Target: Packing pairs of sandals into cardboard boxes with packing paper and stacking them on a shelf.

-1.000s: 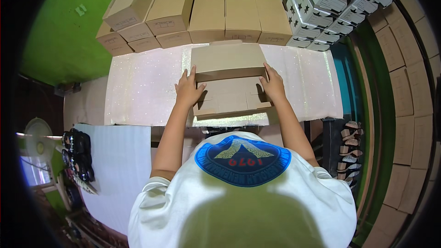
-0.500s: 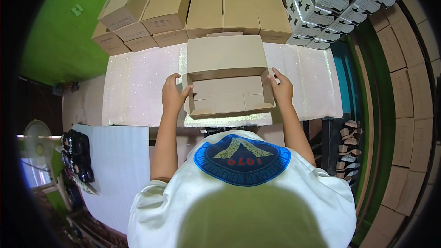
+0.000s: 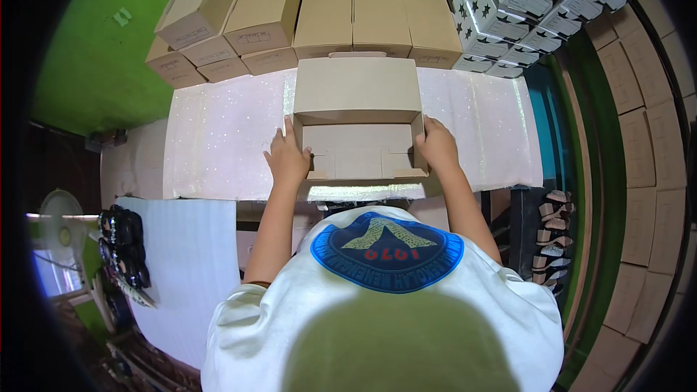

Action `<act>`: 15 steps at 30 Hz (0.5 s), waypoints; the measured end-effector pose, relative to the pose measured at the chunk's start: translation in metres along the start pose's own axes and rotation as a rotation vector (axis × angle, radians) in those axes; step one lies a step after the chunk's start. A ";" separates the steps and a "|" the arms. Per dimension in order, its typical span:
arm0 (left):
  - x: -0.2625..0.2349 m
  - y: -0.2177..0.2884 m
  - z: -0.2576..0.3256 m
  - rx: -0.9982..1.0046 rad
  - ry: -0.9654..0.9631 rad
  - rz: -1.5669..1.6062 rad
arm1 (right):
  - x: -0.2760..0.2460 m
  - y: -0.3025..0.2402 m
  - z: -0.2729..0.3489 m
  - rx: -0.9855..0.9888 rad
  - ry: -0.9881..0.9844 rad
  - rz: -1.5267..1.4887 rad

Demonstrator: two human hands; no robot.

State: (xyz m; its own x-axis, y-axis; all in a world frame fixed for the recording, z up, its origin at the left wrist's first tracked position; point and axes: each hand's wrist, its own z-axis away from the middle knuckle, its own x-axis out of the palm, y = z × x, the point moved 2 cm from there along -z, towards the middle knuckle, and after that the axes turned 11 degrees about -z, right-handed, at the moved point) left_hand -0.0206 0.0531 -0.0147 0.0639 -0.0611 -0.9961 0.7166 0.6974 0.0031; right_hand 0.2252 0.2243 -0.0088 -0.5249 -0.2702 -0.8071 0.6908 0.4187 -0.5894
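Note:
In front of me an open brown cardboard box [image 3: 358, 84] rests on a table covered with a pale glittery cloth [image 3: 225, 138]. Its hinged lid stands up at the far side, and the inside holds nothing. My left hand [image 3: 289, 154] grips the box's left wall, thumb over the edge at the near corner and fingers along the outside. At the opposite end, my right hand [image 3: 438, 145] clasps the right wall, its thumb reaching the inner side and its fingers outside.
Closed brown boxes [image 3: 327, 18] line the table's back edge. White star-patterned boxes [image 3: 501, 18] are stacked at the back right. Shoes [image 3: 553, 239] sit on the lower right, and black shiny footwear [image 3: 123, 247] lies on a white surface [image 3: 185, 261] at left. A fan [image 3: 62, 221] stands far left.
My left hand has turned and moved nearer the box's front left corner. My right hand has slid slightly closer and left. The box has straightened a little, its near edge shifting left.

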 end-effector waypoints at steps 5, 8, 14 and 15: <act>0.032 -0.017 -0.015 0.136 -0.125 0.801 | 0.019 0.013 0.003 0.039 0.035 -0.080; 0.033 -0.016 -0.014 0.058 -0.260 1.070 | 0.024 0.028 0.001 0.010 0.072 -0.277; 0.028 -0.013 -0.011 0.037 -0.337 1.313 | 0.029 0.046 -0.004 0.059 -0.054 -0.642; 0.036 -0.018 -0.013 0.035 -0.332 1.313 | 0.027 0.044 -0.006 0.015 -0.082 -0.624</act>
State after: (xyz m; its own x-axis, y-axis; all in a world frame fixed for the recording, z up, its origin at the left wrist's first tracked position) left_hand -0.0404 0.0475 -0.0515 0.8682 0.4592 -0.1879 0.0141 0.3556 0.9345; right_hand 0.2382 0.2404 -0.0566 -0.7919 -0.5256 -0.3109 0.2744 0.1485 -0.9501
